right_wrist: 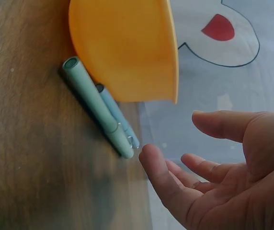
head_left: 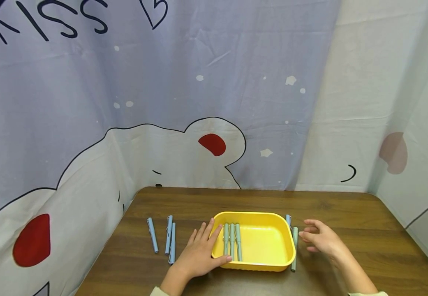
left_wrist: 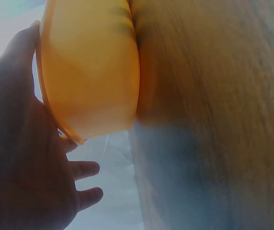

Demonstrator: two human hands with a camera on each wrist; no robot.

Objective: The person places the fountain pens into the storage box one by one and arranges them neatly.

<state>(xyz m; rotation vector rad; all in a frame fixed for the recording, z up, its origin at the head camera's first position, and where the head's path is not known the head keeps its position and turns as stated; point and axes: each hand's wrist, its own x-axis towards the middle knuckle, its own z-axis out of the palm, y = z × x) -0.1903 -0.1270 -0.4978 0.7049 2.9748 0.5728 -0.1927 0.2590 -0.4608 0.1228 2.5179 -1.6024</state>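
A yellow tray (head_left: pixel 265 266) stands on the table with several green pens (head_left: pixel 232 242) side by side in its left part. My left hand (head_left: pixel 199 253) rests over the tray's left rim, its fingers spread and the thumb along the front rim; the left wrist view shows this hand (left_wrist: pixel 27 143) against the tray wall (left_wrist: pixel 94 72). Just right of the tray, my right hand (head_left: pixel 322 238) is held with fingers loosely bent and nothing in it. Closest to it lies a green pen (right_wrist: pixel 91 96), with a blue pen (right_wrist: pixel 115 112) between that pen and the tray.
Left of the tray, several blue pens (head_left: pixel 168 234) lie on the wooden table (head_left: pixel 258 199). A printed cloth (head_left: pixel 214 82) hangs behind the table's back edge, and more cloth (head_left: pixel 421 164) hangs along the right side.
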